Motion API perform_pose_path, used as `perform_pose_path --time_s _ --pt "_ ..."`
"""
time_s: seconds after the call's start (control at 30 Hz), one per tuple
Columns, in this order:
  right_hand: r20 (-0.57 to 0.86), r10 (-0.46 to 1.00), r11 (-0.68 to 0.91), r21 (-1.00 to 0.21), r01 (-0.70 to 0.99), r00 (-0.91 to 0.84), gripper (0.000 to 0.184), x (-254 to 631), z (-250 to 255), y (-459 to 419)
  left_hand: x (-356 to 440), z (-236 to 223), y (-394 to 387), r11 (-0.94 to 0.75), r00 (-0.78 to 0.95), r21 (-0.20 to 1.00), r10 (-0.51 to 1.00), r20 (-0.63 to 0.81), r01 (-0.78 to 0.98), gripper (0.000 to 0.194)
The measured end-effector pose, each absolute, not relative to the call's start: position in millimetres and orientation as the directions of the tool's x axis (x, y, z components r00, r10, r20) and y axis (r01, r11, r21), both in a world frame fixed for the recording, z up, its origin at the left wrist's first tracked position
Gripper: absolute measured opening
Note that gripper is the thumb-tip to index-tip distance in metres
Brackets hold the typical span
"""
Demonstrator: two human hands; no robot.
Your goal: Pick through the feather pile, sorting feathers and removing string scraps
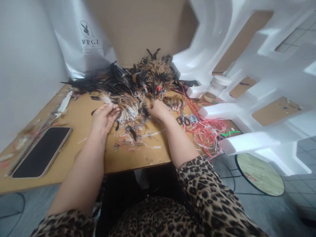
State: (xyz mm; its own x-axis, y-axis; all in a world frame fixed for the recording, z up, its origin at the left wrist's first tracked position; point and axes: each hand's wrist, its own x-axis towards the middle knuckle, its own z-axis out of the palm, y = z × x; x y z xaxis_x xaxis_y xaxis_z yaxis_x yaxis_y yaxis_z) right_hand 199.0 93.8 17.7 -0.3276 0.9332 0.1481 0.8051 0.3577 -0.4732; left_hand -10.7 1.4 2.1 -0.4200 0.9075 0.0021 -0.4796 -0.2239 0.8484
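Observation:
Brown, black and pale feathers (131, 109) lie heaped at the middle of the table, between and beyond my hands. At the left edge of this heap, my left hand (105, 116) is closed, thumb and fingers pinched on a small white fluffy feather (105, 98). My right hand (159, 109) reaches into the right side of the heap with its fingers curled down. Those fingertips are hidden, so what they touch is unclear. Long black feathers (100, 85) lie farther back. Loose bits of feather and thin strips are scattered in front of the heap.
A phone (43, 151) lies at left. Dark-handled scissors (183, 120) and a tangle of pink-red strips (208, 130) are right of my right arm. White foam packing (242, 107) rises along the right side. A printed silver-white bag (82, 41) stands behind. A round stool (260, 175) sits below right.

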Motion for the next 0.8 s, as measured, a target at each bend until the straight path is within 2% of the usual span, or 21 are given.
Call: perform_pose_path --time_s 0.1,0.17,0.37,0.6,0.8 --pt "0.238 0.849 0.520 -0.544 0.659 -0.472 0.010 192.6 15.5 90.8 -11.7 2.1 0.9 -0.211 -0.403 0.838 0.915 -0.012 -0.504 0.013" --pt "0.298 0.815 0.570 -0.573 0.589 -0.497 0.012 184.6 12.7 87.0 -11.9 2.2 0.6 -0.206 -0.388 0.832 0.922 -0.012 -0.516 0.013" --pt "0.407 0.800 0.599 -0.574 0.557 -0.441 0.018 162.6 6.2 71.6 -13.9 0.2 1.1 -0.208 -0.403 0.836 0.915 -0.017 -0.508 0.014" --pt "0.366 0.812 0.584 -0.542 0.604 -0.455 0.017 156.1 3.6 65.2 -18.6 -3.7 5.7 -0.267 -0.426 0.788 0.905 0.007 -0.555 0.010" --pt "0.421 0.749 0.656 -0.580 0.483 -0.512 0.019 141.3 1.7 52.7 -18.3 -1.2 5.4 -0.268 -0.429 0.769 0.903 -0.010 -0.580 0.011"
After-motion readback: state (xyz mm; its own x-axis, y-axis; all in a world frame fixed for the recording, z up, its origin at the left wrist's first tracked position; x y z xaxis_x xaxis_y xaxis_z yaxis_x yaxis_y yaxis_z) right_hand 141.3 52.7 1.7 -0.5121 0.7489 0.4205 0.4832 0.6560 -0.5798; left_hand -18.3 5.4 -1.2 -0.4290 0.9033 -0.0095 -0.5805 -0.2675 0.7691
